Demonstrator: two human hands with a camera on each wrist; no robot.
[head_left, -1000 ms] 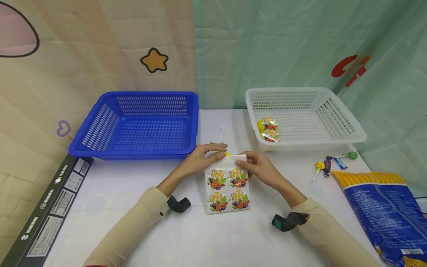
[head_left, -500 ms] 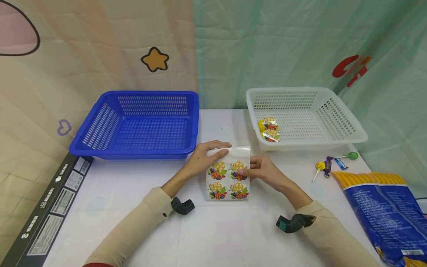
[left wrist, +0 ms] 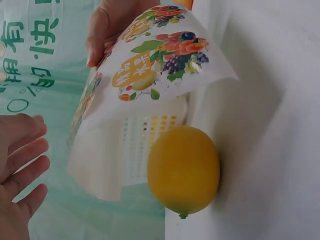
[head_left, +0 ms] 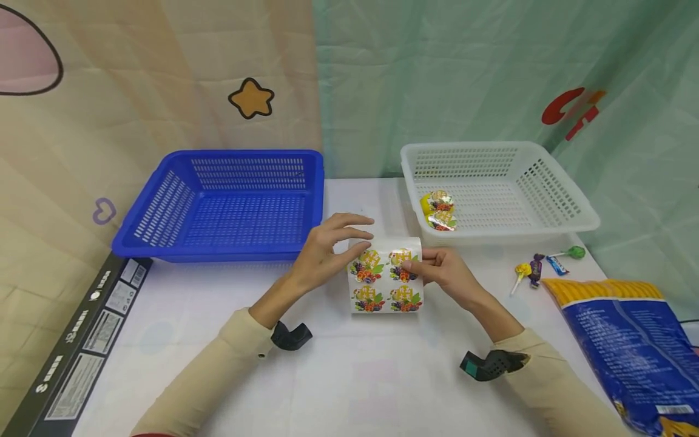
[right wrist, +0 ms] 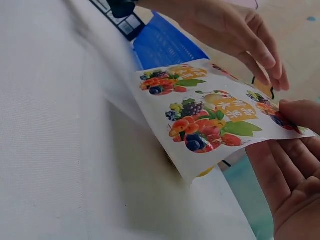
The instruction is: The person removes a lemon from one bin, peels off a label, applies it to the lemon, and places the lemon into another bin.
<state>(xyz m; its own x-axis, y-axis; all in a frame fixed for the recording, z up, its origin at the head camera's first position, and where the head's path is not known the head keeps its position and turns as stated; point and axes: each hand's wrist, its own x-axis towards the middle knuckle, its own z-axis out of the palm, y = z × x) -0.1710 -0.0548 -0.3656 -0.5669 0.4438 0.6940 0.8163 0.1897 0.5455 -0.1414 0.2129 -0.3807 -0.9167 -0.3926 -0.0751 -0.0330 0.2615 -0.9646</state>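
Observation:
A white sheet printed with fruit pictures is raised off the white table, its top edge curling over. My right hand pinches its right edge, thumb on the printed side. My left hand hovers at the sheet's upper left with fingers spread and straight, holding nothing. In the left wrist view a yellow lemon lies on the table under the lifted sheet; the head view hides it. The right wrist view shows the sheet held up, with the left hand's fingers just above it.
A blue basket stands behind the left hand. A white basket at the back right holds foil-topped items. Lollipops and candies and a blue and yellow bag lie to the right. A black strip borders the left.
The sheet has risen off the table and shifted slightly right and away. My left hand let go of its top edge and spread its fingers; my right hand moved its pinch to the right edge.

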